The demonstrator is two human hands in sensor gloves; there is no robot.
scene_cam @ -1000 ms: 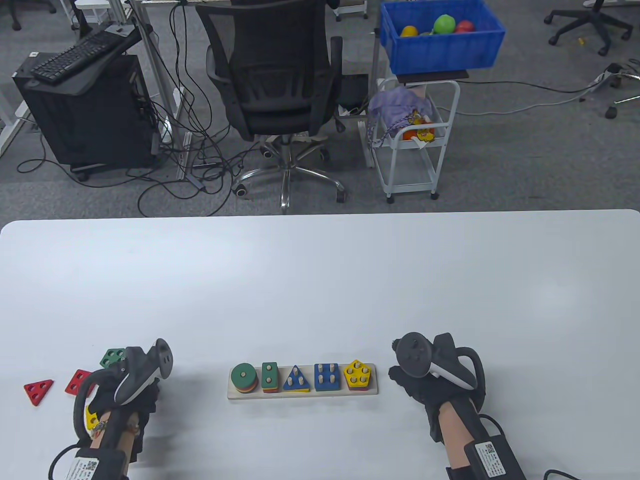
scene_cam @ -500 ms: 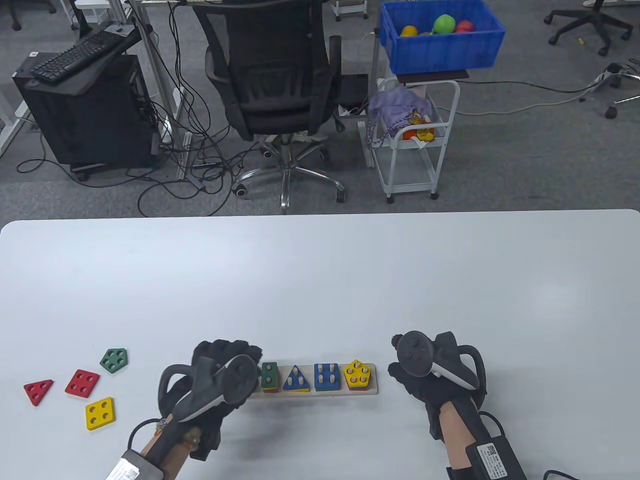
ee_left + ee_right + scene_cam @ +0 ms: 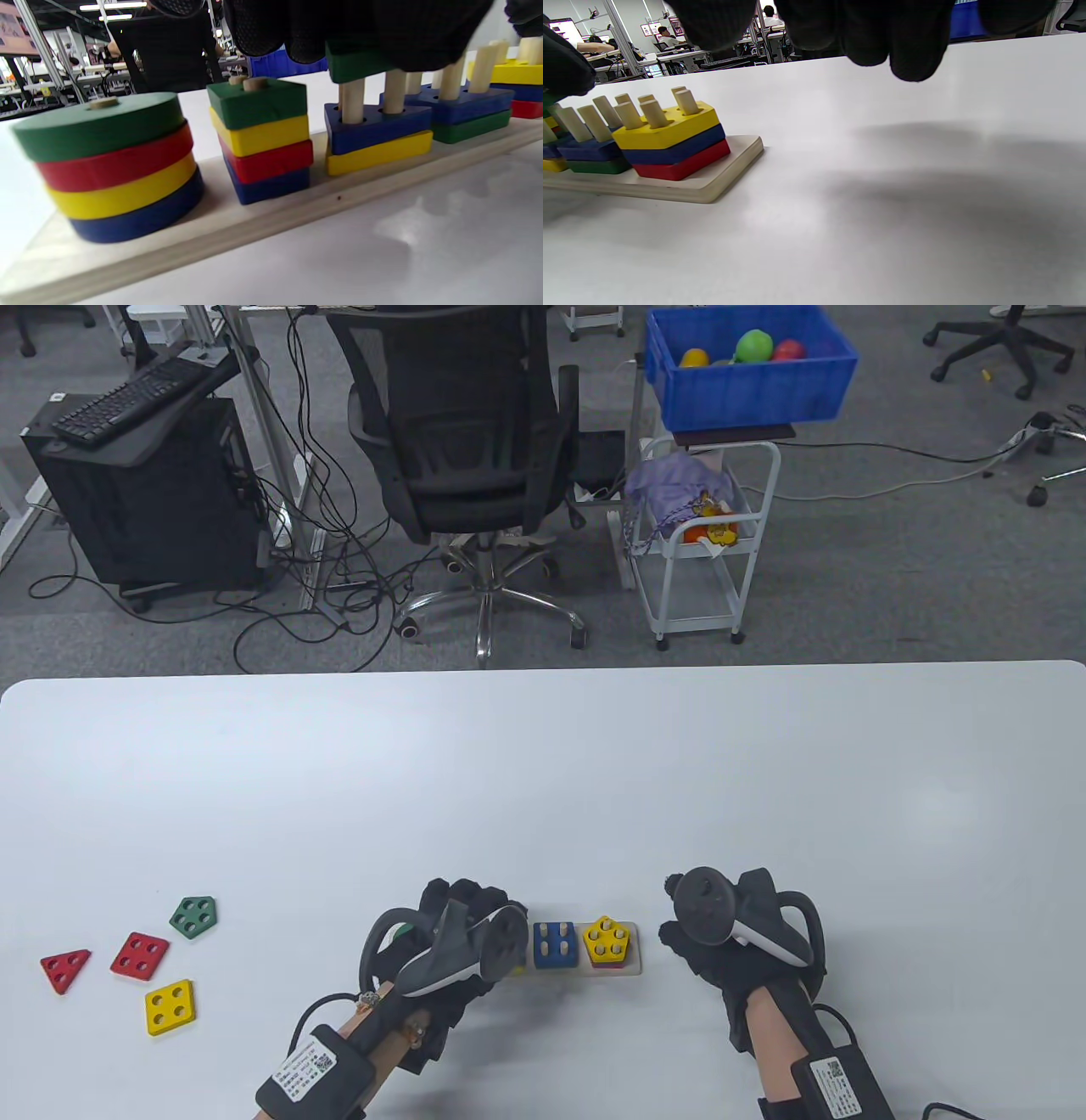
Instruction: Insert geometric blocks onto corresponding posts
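The wooden post board (image 3: 635, 966) lies near the table's front edge. My left hand (image 3: 471, 902) is over its left half and hides the stacks there in the table view. In the left wrist view the left fingers (image 3: 360, 29) press a green block (image 3: 356, 65) onto the tops of the triangle posts, above the blue triangle (image 3: 373, 127). The round stack (image 3: 102, 127) and the rectangle stack (image 3: 258, 106) have green tops. The blue square (image 3: 555, 944) and yellow pentagon (image 3: 607, 940) top their stacks. My right hand (image 3: 704, 950) rests empty on the table right of the board.
Loose blocks lie at the front left: a green pentagon (image 3: 193, 916), a red square (image 3: 139, 956), a yellow square (image 3: 169, 1006) and a red triangle (image 3: 64, 969). An office chair (image 3: 467, 432) and a cart (image 3: 704, 526) stand beyond the far edge.
My left hand has moved from the loose blocks at the left to the board, carrying a green block to the triangle posts. The right hand has not moved.
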